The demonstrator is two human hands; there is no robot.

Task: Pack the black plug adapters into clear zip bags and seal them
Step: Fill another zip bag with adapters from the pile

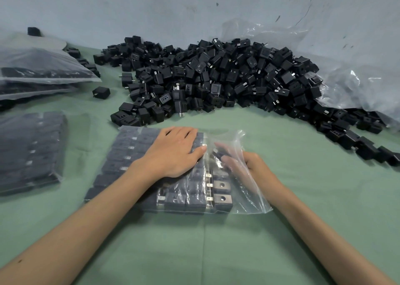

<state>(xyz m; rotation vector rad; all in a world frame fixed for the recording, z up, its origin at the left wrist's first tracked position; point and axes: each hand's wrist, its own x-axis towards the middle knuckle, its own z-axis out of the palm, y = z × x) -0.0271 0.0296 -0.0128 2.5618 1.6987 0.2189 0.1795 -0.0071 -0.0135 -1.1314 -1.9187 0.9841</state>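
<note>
Item: clear zip bag (244, 194), part-filled, laid flat on the green bench (216, 252), mouth turned toward the right hand (253, 168). Contents: black plug adapters (194, 200) ranked in rows with blades showing. The rows are found directly under the fingers (191, 133) of the left hand (171, 152), which are laid straight and flat upon the plastic, pressing, with nothing grasped. The right hand is placed inside the open mouth; its fingers (227, 160) are seen only through crumpled film, with a dark adapter close against them, and whether it is gripped or merely pushed cannot be told. Step judged in hand: the last row is being filled and squared up; sealing is not yet begun, the mouth standing slack and open. Next move, as judged: the right fingers to be drawn out, the slack film smoothed, and the zip strip pinched shut along its length while the rows are held down. Stock: loose heap (216, 75) of adapters beyond both sets of fingers, by the wall; packed bags (32, 150) well left of the left fingers
</note>
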